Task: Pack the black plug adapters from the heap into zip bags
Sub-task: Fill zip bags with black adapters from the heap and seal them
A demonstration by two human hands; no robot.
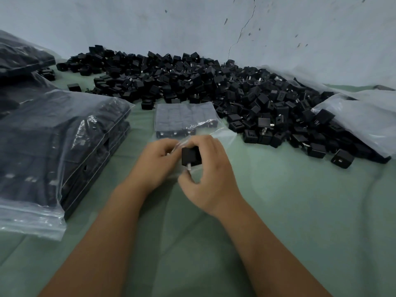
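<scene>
1. A green cloth [289,211] covers the whole work surface, and a pale blue wall [192,24] with a thin crack stands behind it.
2. The heap of black plug adapters [214,86] lies along the far side of the cloth, from the left part to the right edge, where it partly lies on a large clear plastic sheet [364,116].
3. On the left, a stack of filled zip bags [53,146] rests on the cloth, with more filled bags behind it.
4. Between the heap and the hands lies the zip bag being filled [184,116]. Rows of adapters are already inside it, and its open end points toward the person.
5. The right hand [211,174] has its fingers curled around one black adapter [191,156], just at the mouth of the bag. The metal prongs of the adapter point down toward the thumb.
6. The left hand [158,161] pinches the clear edge of the bag mouth, its fingers bent and close to the right hand.
</scene>
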